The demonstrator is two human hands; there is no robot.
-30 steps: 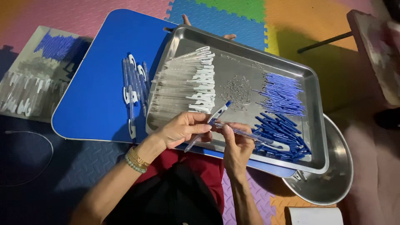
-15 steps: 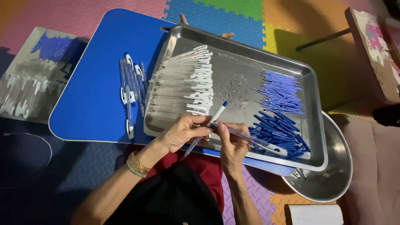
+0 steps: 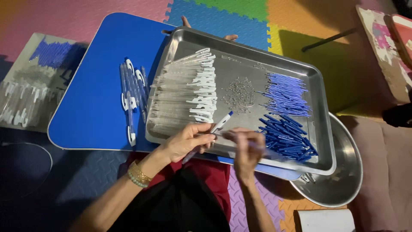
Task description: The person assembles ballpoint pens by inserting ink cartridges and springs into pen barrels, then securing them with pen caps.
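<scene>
The left hand pinches a clear pen barrel with a blue tip, slanted over the near rim of the steel tray. The right hand, blurred, closes on a thin refill meeting the barrel (its far end is lost in the smear). Beyond the left hand lies a row of clear barrels; beyond the right, small springs, pale blue refills and dark blue caps. Left of the left hand, finished pens rest on the blue table. A steel bowl hides partly under the tray. Since half a second ago the hands have drawn closer together.
</scene>
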